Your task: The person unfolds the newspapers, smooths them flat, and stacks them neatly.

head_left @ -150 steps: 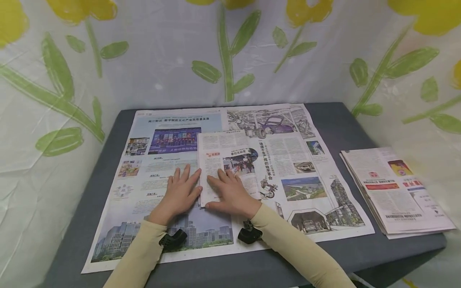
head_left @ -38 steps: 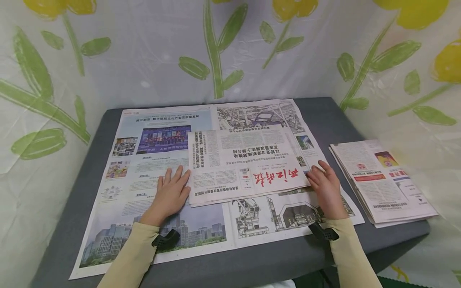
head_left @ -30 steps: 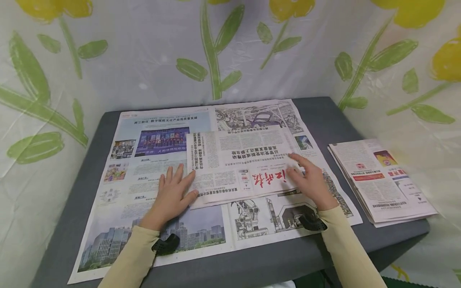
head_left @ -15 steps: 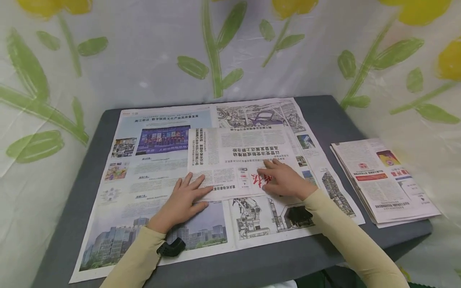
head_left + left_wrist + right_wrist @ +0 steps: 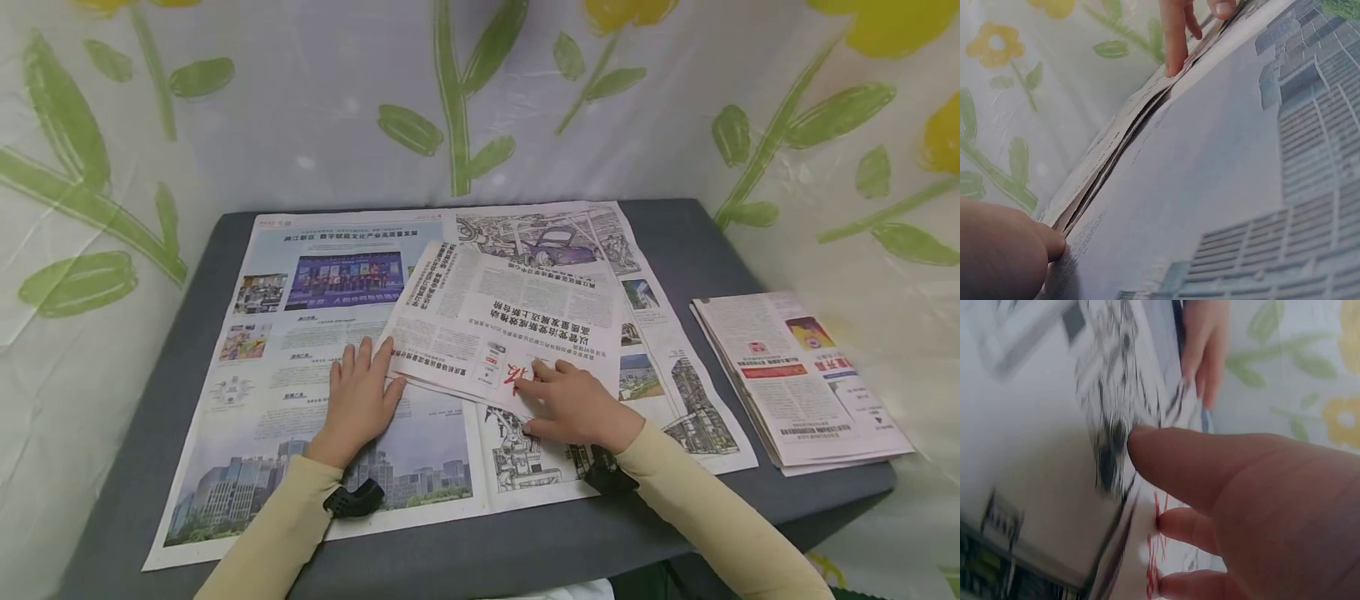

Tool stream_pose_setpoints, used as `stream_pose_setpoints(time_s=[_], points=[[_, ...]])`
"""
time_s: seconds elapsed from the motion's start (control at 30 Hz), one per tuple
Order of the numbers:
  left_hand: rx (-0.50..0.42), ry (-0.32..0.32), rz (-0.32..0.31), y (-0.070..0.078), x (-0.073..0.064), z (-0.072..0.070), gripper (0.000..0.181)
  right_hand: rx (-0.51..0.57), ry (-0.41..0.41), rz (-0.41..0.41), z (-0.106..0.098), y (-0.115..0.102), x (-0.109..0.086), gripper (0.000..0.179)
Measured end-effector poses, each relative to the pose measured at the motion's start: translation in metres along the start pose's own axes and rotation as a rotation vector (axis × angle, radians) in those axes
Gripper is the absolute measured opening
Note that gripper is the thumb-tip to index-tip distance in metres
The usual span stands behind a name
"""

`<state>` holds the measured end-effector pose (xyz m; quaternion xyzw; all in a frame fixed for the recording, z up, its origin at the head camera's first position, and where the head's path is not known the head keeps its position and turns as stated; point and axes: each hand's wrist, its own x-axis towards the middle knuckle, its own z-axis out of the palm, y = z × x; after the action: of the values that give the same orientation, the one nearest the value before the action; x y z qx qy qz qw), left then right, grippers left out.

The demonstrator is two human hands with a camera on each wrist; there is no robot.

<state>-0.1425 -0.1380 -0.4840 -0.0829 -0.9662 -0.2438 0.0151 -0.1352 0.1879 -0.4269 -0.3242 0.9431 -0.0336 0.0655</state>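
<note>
A folded newspaper [image 5: 480, 317] with a red title lies slanted on a large spread newspaper sheet [image 5: 262, 433]. My left hand [image 5: 358, 408] lies flat at its lower left corner, fingers spread and fingertips on its edge. In the left wrist view the left thumb [image 5: 1052, 240] meets the stacked layers at that corner. My right hand [image 5: 573, 404] rests on the lower right part, its fingertips over the red title and hiding some of it. In the right wrist view the right thumb [image 5: 1166, 450] reaches past the folded paper's lower edge, while the other fingertips touch the red print.
A stack of folded newspapers [image 5: 802, 383] lies at the right of the dark grey table [image 5: 720, 258]. White sheeting [image 5: 330, 100] with painted yellow flowers encloses the back and sides. Each wrist wears a black camera.
The folded newspaper lay narrower five seconds ago, then wider with the red title showing. Since half a second ago it has turned clockwise, and my right hand has shifted down and left.
</note>
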Motion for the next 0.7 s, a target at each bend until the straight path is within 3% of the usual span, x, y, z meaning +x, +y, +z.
stream_pose_setpoints(time_s=[0.17,0.27,0.37,0.53,0.6,0.7], points=[[-0.036,0.020,0.017,0.001,0.000,0.000,0.060,0.088,0.036,-0.027,-0.005,0.009,0.010,0.055],[-0.053,0.031,0.087,0.004,-0.003,-0.002,0.054,0.143,0.041,-0.022,-0.002,0.029,0.020,0.055],[-0.013,0.015,0.175,0.011,-0.009,-0.005,0.051,0.186,0.023,0.001,0.000,0.048,0.031,0.058],[0.070,-0.143,0.238,0.035,-0.025,-0.007,0.055,0.219,-0.021,0.074,-0.004,0.069,0.046,0.070],[0.091,-0.211,0.239,0.044,-0.028,-0.006,0.059,0.206,-0.038,0.095,-0.006,0.075,0.051,0.073],[0.124,-0.247,0.217,0.051,-0.026,0.000,0.065,0.198,-0.074,0.129,-0.006,0.080,0.056,0.077]])
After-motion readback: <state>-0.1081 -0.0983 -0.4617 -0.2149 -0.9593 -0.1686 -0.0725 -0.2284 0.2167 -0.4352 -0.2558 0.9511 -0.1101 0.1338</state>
